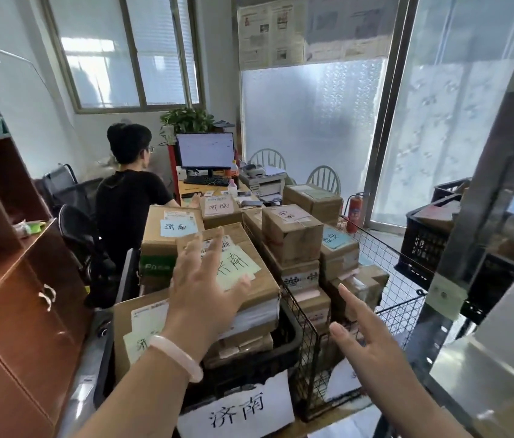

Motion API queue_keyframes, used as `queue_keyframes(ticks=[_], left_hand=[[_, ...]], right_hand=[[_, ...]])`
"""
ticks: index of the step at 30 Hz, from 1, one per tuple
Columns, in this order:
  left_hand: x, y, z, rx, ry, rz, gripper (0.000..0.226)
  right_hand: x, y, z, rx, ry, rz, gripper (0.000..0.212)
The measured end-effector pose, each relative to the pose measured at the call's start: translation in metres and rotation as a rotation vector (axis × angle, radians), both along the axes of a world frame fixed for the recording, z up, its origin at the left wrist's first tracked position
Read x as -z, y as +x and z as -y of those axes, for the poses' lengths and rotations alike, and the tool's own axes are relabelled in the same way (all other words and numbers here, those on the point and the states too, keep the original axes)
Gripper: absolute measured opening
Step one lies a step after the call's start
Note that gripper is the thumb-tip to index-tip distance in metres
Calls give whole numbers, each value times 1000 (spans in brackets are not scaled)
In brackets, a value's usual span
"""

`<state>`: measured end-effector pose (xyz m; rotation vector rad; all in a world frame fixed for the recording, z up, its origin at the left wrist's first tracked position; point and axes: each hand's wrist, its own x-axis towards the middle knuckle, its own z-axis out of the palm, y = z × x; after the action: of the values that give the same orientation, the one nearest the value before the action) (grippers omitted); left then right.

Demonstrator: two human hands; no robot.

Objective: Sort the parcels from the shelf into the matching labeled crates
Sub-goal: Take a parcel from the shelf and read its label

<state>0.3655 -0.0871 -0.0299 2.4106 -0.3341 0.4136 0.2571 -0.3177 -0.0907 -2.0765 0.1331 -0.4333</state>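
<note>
Black plastic crate (290,339) with white paper label (236,409), near left, piled with brown cardboard parcels (167,241). Left hand (200,289), fingers spread, holding nothing, over top green-noted parcel (262,279). Wire mesh basket (401,298) just right holds blue-noted cardboard boxes (290,235). Right hand (366,339), fingers straight, empty, over its near edge.

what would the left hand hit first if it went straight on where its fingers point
Probably the top parcel with the green label in the black crate: the open left hand hovers just before it, though depth is unclear.
</note>
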Motion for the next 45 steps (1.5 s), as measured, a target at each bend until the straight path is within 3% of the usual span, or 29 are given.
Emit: queue_keyframes(ticks=[5, 10, 16, 22, 27, 29, 32, 34, 36, 39, 41, 43, 45], left_hand=[[11, -31, 87, 354, 155, 176, 82], [59, -63, 161, 601, 205, 61, 79], [117, -107, 246, 864, 375, -169, 83], [148, -144, 332, 931, 461, -277, 86], [176, -160, 383, 844, 751, -372, 109], [183, -162, 386, 805, 815, -356, 106], [182, -161, 379, 778, 671, -356, 93], [176, -157, 367, 786, 423, -553, 94], [168, -153, 348, 795, 15, -870, 91], [154, -158, 317, 684, -405, -1238, 47], [150, -165, 300, 632, -581, -1398, 27], [147, -170, 286, 588, -761, -1523, 28], [142, -171, 270, 576, -842, -1497, 28]], right_hand=[[13, -30, 37, 103, -146, -68, 65], [40, -84, 93, 298, -292, -160, 70], [86, -158, 143, 489, -152, -298, 73], [113, -219, 186, 662, -109, -437, 73], [129, -239, 203, 659, -48, -474, 71], [131, -242, 207, 649, -46, -468, 70], [131, -246, 212, 636, -2, -442, 73], [129, -243, 214, 661, 108, -401, 81], [123, -237, 214, 693, 318, -360, 89], [111, -226, 204, 597, 614, -338, 104], [102, -218, 190, 477, 698, -317, 101], [96, -209, 174, 360, 754, -255, 93], [91, -203, 160, 307, 712, -193, 85]])
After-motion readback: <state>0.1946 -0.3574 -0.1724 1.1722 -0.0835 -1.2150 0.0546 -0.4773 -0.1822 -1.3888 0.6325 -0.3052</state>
